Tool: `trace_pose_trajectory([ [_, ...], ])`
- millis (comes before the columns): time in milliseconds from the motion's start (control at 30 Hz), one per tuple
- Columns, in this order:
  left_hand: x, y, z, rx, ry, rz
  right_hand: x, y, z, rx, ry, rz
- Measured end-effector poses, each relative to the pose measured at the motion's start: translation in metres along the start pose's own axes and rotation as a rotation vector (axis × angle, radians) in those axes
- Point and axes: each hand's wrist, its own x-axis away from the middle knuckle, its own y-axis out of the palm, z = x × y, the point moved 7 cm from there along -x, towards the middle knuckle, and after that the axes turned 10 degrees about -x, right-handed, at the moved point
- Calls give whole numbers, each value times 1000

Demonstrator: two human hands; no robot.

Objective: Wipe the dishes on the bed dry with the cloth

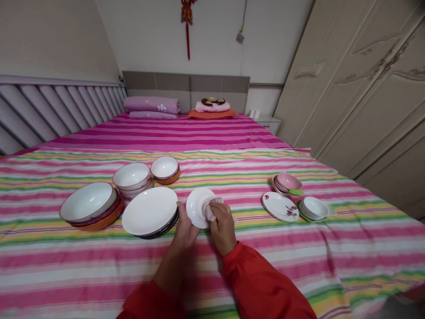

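A small white plate (193, 212) is held up in front of me, its face tilted toward me. My left hand (184, 228) grips its lower left edge, with the thumb apart and the other fingers mostly hidden beneath it. Bunched in my right hand (223, 225) is a pale pink cloth (210, 211), pressed against the plate's right side. Just left of my left thumb lies a stack of larger plates, a white plate (149, 210) on top and dark ones under it.
Farther left stand stacked bowls: large bowls (89, 201), medium bowls (131, 176) and small bowls (165, 168). To the right are flowered plates (277, 205), pink bowls (289, 181) and white bowls (314, 207). Everything rests on a striped bedsheet (212, 274); a wardrobe (361, 88) borders the right.
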Motion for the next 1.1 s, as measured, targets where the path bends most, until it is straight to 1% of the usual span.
trace_pose_trajectory([
  [67,2,-4,2,-18,0,37,2,10,-14,-79,-77,-95],
  [133,4,-6,-1,-39,-37,85,4,20,-27,-119,-153,-202],
  [200,5,-5,-5,-44,-51,94,3,24,-32,-113,-180,-253],
  [233,6,-3,-8,-39,-42,79,2,23,-30,-100,-170,-248],
  [300,5,3,-13,-32,-35,27,-3,16,-20,-72,-117,-187],
  [367,5,8,-22,-38,-87,-29,-8,5,-6,-49,-41,-100],
  [433,6,9,-29,-57,-147,-56,-11,-5,8,-41,40,-20],
  [500,4,5,-27,-62,-146,-46,-13,-11,19,-57,117,26],
  [567,2,0,-19,-45,-80,-15,-13,-12,26,-97,181,43],
  [633,-1,-6,-7,-20,2,28,-11,-9,27,-141,219,36],
  [700,-4,-13,2,2,56,80,-6,-3,22,-149,221,20],
  [800,-6,-19,13,50,96,105,7,9,8,-82,162,-10],
  [900,-6,-21,22,108,128,85,21,27,-12,-27,37,-74],
  [933,-5,-22,22,113,107,94,24,33,-19,-19,-11,-112],
  [1000,-3,-24,15,86,-5,122,28,43,-28,-11,-109,-192],
  [1067,0,-23,7,33,-109,140,27,46,-31,6,-184,-252],
  [1100,1,-20,4,8,-125,138,25,45,-28,22,-201,-266],
])
